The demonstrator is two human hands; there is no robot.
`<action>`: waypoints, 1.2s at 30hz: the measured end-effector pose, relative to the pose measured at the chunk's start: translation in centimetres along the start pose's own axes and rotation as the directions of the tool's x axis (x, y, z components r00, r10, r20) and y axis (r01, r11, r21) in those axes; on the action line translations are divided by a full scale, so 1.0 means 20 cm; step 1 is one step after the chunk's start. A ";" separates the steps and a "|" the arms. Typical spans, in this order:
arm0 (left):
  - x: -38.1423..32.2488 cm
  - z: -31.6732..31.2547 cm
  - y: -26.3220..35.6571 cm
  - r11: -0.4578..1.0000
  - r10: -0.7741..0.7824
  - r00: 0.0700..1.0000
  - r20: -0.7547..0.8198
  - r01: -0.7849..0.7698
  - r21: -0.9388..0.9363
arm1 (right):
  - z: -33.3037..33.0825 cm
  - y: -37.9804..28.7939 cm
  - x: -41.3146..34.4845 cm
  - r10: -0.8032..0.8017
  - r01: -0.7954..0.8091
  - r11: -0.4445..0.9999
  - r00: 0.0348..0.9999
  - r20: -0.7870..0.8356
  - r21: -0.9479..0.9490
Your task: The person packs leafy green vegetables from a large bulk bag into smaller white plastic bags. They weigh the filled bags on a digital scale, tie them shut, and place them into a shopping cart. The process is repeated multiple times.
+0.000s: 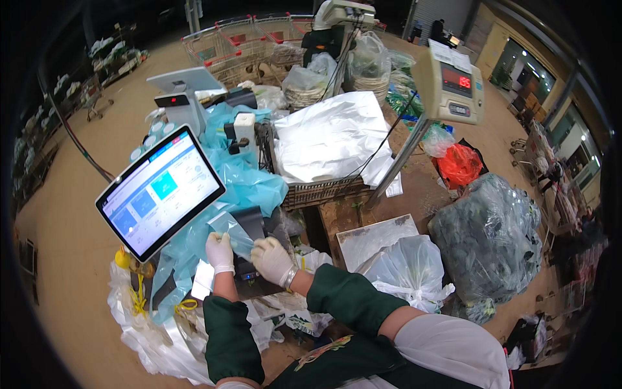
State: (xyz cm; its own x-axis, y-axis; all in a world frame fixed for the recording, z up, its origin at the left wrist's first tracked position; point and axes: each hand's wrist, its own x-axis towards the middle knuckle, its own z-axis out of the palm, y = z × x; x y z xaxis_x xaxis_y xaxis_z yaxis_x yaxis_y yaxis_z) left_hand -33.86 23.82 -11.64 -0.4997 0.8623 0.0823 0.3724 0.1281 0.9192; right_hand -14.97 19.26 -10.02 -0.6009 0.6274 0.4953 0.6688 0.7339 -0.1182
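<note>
Both my hands wear thin white gloves. My left hand [220,252] pinches one side of a strip of translucent bluish plastic film [232,234]. On the film's right side my right hand [273,261] grips its edge with bent fingers. The film is stretched between the two hands, over a black printer-like device [249,221]. Just left of my hands stands a tilted touchscreen [163,192], lit up. Crumpled light-blue plastic sheeting [252,182] lies behind and beside the film. A white paper slip [202,280] is next to my left wrist.
A tied, filled plastic bag [413,272] rests on a metal scale plate [379,236]. A scale display [449,87] stands on a slanted post [401,163]. White plastic sheets [333,136] cover a brown crate [325,193]. A large wrapped bundle [486,238] is at right; shopping carts [248,44] stand behind.
</note>
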 end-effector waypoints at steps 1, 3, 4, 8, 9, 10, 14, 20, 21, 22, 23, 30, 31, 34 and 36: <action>0.02 -0.01 -0.04 0.999 0.030 0.999 -0.035 -0.030 -0.012 | -0.03 -0.06 0.00 -0.035 0.040 0.997 0.996 -0.081 0.061; 0.07 -0.07 -0.24 0.985 -0.032 0.998 -0.047 0.023 -0.174 | -0.12 -0.18 -0.11 0.073 -0.095 0.887 0.995 0.067 0.451; -0.01 -0.03 -0.07 0.939 -0.117 0.993 0.006 0.113 -0.325 | -0.18 -0.17 -0.28 0.203 -0.208 0.841 0.977 0.065 0.499; -0.15 -0.22 -0.28 0.920 -0.055 0.985 -0.165 -0.014 -0.392 | -0.55 0.03 -0.92 0.504 -0.596 0.762 0.792 0.344 0.253; -0.18 -0.18 -0.22 0.923 -0.055 0.989 -0.136 -0.002 -0.386 | -0.60 0.15 -1.16 0.593 -0.659 0.738 0.737 0.323 0.148; -0.27 -0.12 -0.13 0.926 -0.054 0.994 -0.096 0.014 -0.377 | -0.68 0.26 -1.36 0.759 -0.752 0.603 0.440 0.480 -0.264; -0.68 0.20 0.24 0.923 0.223 0.972 0.076 -0.186 -0.338 | -0.91 0.29 -1.64 0.720 -0.549 0.693 0.559 0.412 -0.467; -1.35 0.59 0.81 0.859 0.511 0.689 0.513 -0.434 -0.273 | -0.78 0.24 -1.49 0.149 -0.131 0.988 0.932 0.330 -0.076; -1.44 0.62 0.86 0.874 0.485 0.648 0.587 -0.379 -0.304 | -0.73 0.25 -1.53 -0.001 -0.011 1.000 0.924 0.383 0.029; -1.56 0.74 0.87 0.861 0.503 0.565 0.654 -0.393 -0.322 | -0.71 0.31 -1.66 0.115 -0.129 0.992 0.880 0.460 -0.002; -1.67 0.84 0.84 0.851 0.509 0.489 0.709 -0.409 -0.329 | -0.69 0.37 -1.76 0.176 -0.208 0.978 0.838 0.516 0.005; -2.27 1.41 0.82 0.872 0.018 0.124 0.992 -0.488 0.046 | -0.87 0.59 -2.32 0.037 -0.296 0.897 0.790 0.612 0.328; -2.33 1.46 0.83 0.848 0.002 0.177 0.984 -0.523 0.092 | -0.92 0.62 -2.39 0.004 -0.283 0.887 0.793 0.609 0.364; -2.46 1.47 0.94 0.784 0.005 0.307 0.952 -0.592 0.186 | -1.07 0.66 -2.59 -0.058 -0.270 0.847 0.809 0.585 0.457; -2.58 1.46 1.01 0.666 -0.017 0.408 0.913 -0.676 0.315 | -1.22 0.69 -2.72 -0.051 -0.269 0.835 0.831 0.554 0.481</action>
State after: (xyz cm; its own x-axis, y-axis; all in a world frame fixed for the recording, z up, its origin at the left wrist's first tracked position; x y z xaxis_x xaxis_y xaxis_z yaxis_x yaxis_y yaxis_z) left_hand 22.21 -3.79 -8.63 0.5035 0.7969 -0.3339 0.8321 -0.3431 0.4357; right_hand 37.72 -11.04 -17.56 -0.7760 0.6279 -0.0587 0.5094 0.5692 -0.6454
